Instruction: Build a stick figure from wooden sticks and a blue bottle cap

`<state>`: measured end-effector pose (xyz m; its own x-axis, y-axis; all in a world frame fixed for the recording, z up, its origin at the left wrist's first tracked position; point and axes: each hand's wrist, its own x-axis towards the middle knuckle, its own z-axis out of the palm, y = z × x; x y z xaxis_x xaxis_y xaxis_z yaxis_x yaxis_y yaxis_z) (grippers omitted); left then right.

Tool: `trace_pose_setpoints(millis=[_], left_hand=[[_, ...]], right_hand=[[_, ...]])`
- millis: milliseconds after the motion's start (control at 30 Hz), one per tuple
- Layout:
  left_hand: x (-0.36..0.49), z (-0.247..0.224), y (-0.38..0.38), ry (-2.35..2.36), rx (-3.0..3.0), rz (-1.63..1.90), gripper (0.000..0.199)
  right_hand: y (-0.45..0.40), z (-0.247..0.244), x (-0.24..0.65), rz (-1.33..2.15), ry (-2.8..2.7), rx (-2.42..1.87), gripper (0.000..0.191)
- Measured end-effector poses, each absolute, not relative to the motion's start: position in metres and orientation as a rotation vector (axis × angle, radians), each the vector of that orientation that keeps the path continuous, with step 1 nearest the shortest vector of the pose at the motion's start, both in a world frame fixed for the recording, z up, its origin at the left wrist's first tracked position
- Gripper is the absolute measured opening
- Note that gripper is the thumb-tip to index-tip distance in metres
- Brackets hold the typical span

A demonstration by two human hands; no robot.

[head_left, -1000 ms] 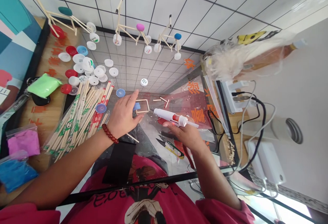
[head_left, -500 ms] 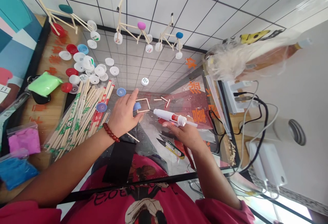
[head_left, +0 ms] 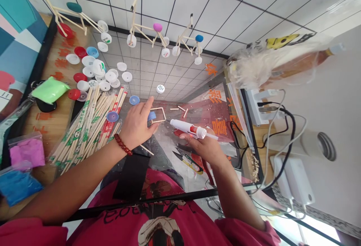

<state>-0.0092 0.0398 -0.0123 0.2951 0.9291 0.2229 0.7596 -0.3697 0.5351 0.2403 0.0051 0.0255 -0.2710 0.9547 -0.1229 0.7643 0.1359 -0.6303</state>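
Observation:
My left hand (head_left: 140, 121), with a beaded bracelet on the wrist, is closed on a small wooden stick frame (head_left: 163, 113) over the glass tabletop. A blue piece (head_left: 151, 115) shows inside the frame beside my thumb; its kind is hard to tell. My right hand (head_left: 201, 146) grips a white hot glue gun (head_left: 184, 126), its nozzle at the frame's right corner. Whether the tip touches the wood I cannot tell. Just right of the frame lie several short stick pieces (head_left: 183, 110). A yellow-and-black cutter (head_left: 191, 164) lies below my right hand.
Several bottle caps (head_left: 112, 75) and a pile of wrapped chopsticks (head_left: 90, 126) lie to the left. Stick-and-cap bicycle models (head_left: 158, 28) stand along the back. Bags of green (head_left: 50, 91), pink and blue clay are at far left. Cables and a power strip (head_left: 258, 107) are at right.
The view has shifted very slightly. Both hands, the glue gun and the stick frame keep almost the same positions relative to each other.

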Motion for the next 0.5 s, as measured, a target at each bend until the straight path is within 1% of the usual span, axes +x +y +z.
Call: trace_pose_setpoints(millis=[500], left_hand=[[-0.0099,-0.0160,0.0403,1.505,2.244,0.769,0.087]], right_hand=[[0.0059,0.0205,0.2400,0.786,-2.155,-1.616,0.043]])
